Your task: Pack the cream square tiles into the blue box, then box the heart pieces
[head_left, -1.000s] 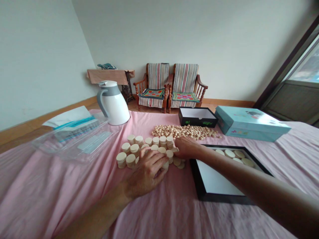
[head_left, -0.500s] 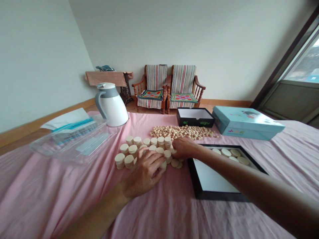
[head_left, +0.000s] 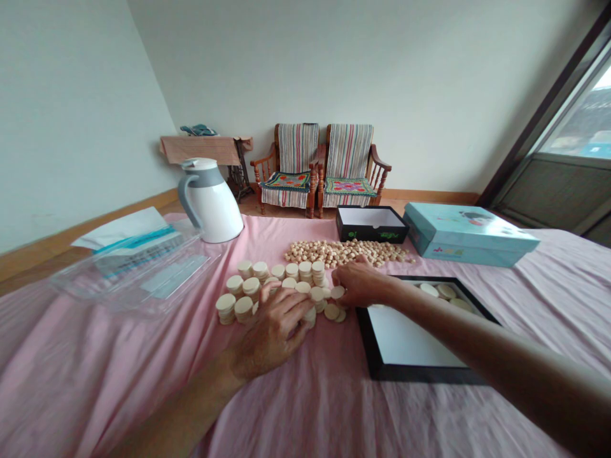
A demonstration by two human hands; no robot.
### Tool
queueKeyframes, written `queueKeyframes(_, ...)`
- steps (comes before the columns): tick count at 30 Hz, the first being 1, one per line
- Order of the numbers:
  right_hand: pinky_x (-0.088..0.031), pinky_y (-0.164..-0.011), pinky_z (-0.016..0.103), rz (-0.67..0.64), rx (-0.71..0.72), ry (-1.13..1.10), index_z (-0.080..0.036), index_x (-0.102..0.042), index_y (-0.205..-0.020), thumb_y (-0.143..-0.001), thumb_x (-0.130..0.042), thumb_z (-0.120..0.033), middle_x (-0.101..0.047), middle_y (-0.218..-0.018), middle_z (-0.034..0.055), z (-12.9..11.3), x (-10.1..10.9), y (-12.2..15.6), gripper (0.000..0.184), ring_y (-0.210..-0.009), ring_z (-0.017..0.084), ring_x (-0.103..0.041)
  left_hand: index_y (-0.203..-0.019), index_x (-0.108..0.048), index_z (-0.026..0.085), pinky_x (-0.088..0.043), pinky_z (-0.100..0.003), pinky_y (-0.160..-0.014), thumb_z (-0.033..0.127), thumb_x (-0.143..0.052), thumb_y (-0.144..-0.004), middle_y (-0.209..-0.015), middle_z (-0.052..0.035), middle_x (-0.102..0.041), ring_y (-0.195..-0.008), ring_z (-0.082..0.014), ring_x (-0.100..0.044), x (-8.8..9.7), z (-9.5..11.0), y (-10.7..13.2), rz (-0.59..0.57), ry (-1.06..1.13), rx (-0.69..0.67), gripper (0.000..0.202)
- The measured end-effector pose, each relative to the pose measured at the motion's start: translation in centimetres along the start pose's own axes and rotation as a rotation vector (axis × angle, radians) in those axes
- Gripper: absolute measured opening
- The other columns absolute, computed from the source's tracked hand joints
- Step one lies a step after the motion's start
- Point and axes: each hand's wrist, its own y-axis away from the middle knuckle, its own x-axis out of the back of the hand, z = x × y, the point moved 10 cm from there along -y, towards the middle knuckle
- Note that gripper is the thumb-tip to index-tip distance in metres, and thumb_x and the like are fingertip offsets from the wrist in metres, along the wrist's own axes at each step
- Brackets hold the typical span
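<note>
Several short stacks of pale wooden discs [head_left: 226,305] stand close together in rows on the pink cloth. My left hand [head_left: 274,321] rests over the front stacks with its fingers stretched out and slightly bent, hiding some of them; I see nothing gripped in it. On the right side of the stacks, my right hand [head_left: 358,284] pinches a single wooden disc [head_left: 337,292] at its fingertips. Just below it, a few loose discs [head_left: 331,312] lie flat on the cloth. Larger pale discs [head_left: 446,291] lie in a black-rimmed tray [head_left: 375,356], partly hidden by my right forearm.
A heap of small wooden beads [head_left: 315,252] lies behind the stacks. Beyond it sit an open black box [head_left: 372,234] and a light-blue box [head_left: 470,245]. At left are a white-and-grey jug [head_left: 214,203] and clear plastic packaging [head_left: 128,273]. Two chairs stand near the wall.
My right hand has drawn slightly back from the stacks, and a disc now shows at its fingertips. My left hand stays over the stacks. The view has shifted slightly.
</note>
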Motion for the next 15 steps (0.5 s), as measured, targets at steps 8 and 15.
queueKeyframes(8,-0.033,-0.091,0.046,-0.087,0.01,0.005,-0.014,-0.065,-0.098,-0.072,-0.059,-0.02,-0.068,-0.106,0.0135,-0.4,-0.7,0.1,0.028,-0.103,0.03,-0.06,-0.113,-0.06,0.018,-0.037,-0.045,-0.1,0.021,-0.051,-0.089,-0.109,-0.0072,-0.067,-0.102,-0.0221,-0.059,-0.3,-0.2,0.1,-0.022,0.006,0.012,0.026)
queueKeyframes(15,-0.032,-0.094,0.052,-0.146,0.044,0.04,-0.014,-0.062,-0.108,-0.07,-0.06,-0.015,-0.066,-0.111,0.0143,-1.4,-1.0,0.2,0.037,-0.106,0.031,-0.059,-0.113,-0.06,0.019,-0.036,-0.045,-0.1,0.022,-0.05,-0.09,-0.109,-0.0062,-0.067,-0.102,-0.0222,-0.058,-0.5,-0.3,0.1,-0.036,0.027,0.021,0.025)
